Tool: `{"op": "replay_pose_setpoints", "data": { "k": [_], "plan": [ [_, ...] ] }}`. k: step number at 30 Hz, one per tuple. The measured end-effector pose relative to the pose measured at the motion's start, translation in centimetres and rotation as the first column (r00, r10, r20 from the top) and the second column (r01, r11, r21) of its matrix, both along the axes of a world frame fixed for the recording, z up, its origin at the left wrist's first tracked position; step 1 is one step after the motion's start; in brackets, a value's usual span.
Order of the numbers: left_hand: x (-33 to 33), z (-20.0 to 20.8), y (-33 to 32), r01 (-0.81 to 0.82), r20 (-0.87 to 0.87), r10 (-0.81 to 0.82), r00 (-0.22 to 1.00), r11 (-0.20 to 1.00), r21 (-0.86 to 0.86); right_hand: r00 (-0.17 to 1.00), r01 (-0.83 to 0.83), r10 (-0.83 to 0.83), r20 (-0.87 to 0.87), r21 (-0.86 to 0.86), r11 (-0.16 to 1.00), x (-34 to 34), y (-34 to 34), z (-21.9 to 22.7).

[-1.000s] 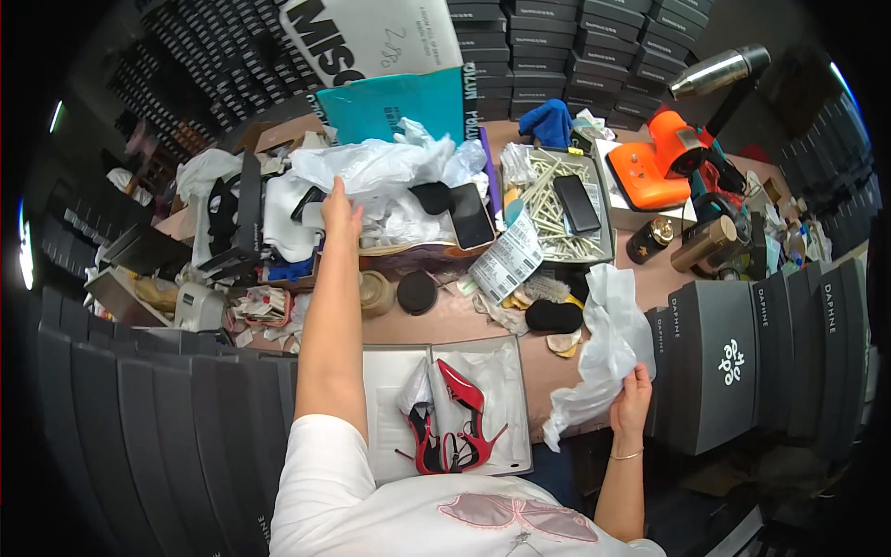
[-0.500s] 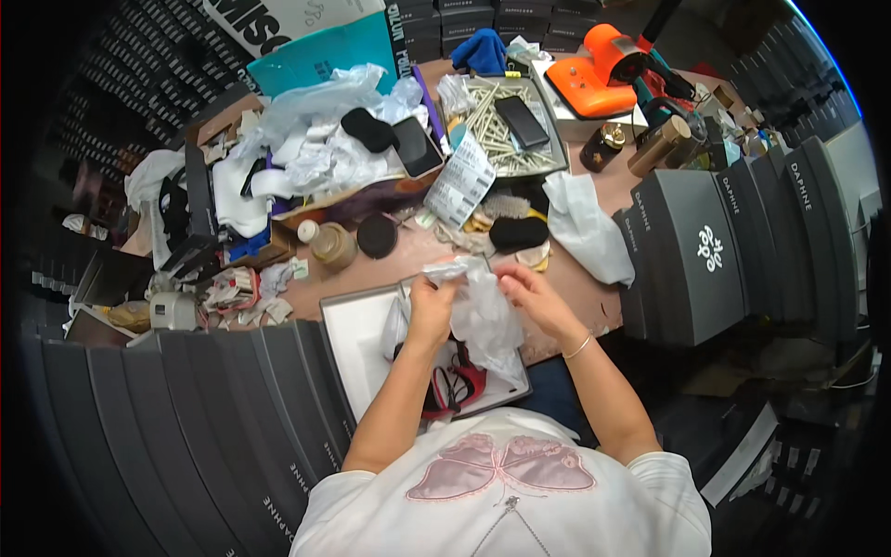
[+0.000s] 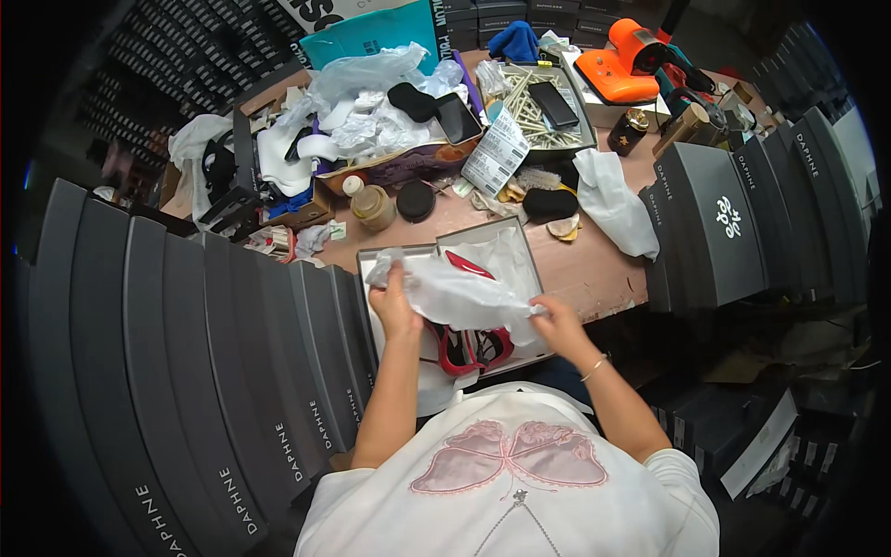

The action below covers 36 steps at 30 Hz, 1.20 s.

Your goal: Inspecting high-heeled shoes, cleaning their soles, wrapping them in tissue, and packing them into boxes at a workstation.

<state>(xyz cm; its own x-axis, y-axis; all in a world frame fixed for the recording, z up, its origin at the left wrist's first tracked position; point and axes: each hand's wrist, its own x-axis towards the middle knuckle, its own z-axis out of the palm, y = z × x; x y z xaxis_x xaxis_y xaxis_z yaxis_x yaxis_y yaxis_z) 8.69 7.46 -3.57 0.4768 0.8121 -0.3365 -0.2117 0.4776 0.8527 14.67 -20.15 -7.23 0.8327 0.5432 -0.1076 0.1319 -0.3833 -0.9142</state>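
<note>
A thin white wrapping sheet (image 3: 464, 291), crumpled and slightly see-through, is stretched between my two hands. My left hand (image 3: 395, 304) pinches its left end, and my right hand (image 3: 559, 327) grips the right end. Beneath it lies an open shoebox (image 3: 535, 262) with a white inside and grey rim. Red shoes (image 3: 460, 355) with dark insides show at its near side; a further red shoe part (image 3: 469, 264) lies on white paper in the far half. The sheet hides the middle of the box.
Stacked grey shoeboxes (image 3: 186, 343) line my left, with more grey boxes (image 3: 705, 232) on the right. Behind the work spot are a bottle (image 3: 372, 206), a round black tin (image 3: 415, 200), a black pad (image 3: 549, 205), a white bag (image 3: 614, 200) and a tray holding a phone (image 3: 553, 104).
My hands have moved apart, the left one leftward and the right one lower. The sheet, which hung bunched up, is now spread sideways over the box. The view has shifted a little.
</note>
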Motion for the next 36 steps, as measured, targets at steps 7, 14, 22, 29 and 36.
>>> {"op": "replay_pose_setpoints", "data": {
  "k": [7,14,22,29,36],
  "plan": [
    [-4.0,-2.1,2.2,0.176,-0.045,-0.17,0.984,0.97,0.171,0.977,0.193,-0.169,0.127,-0.208,0.959,6.4,-6.1,4.5],
    [-7.3,-2.2,1.2,0.358,-0.007,-0.366,0.93,0.914,-0.191,0.735,0.596,-0.374,-0.566,0.275,0.754,5.6,-6.6,1.0],
    [-8.0,-3.1,2.4,0.41,-0.098,-0.412,0.906,0.911,-0.042,0.842,0.39,-0.186,-0.506,0.334,0.858,7.6,-10.4,2.1],
    [-8.5,-5.8,4.0,0.448,0.128,-0.432,0.893,0.879,-0.164,0.976,-0.045,0.027,-0.217,-0.078,0.996,9.5,-15.3,-1.7],
    [-7.5,-1.3,3.1,0.668,-0.552,-0.426,0.717,0.646,0.37,0.934,-0.279,0.328,0.138,-0.291,0.915,11.1,-6.6,7.0]
  ]
}}
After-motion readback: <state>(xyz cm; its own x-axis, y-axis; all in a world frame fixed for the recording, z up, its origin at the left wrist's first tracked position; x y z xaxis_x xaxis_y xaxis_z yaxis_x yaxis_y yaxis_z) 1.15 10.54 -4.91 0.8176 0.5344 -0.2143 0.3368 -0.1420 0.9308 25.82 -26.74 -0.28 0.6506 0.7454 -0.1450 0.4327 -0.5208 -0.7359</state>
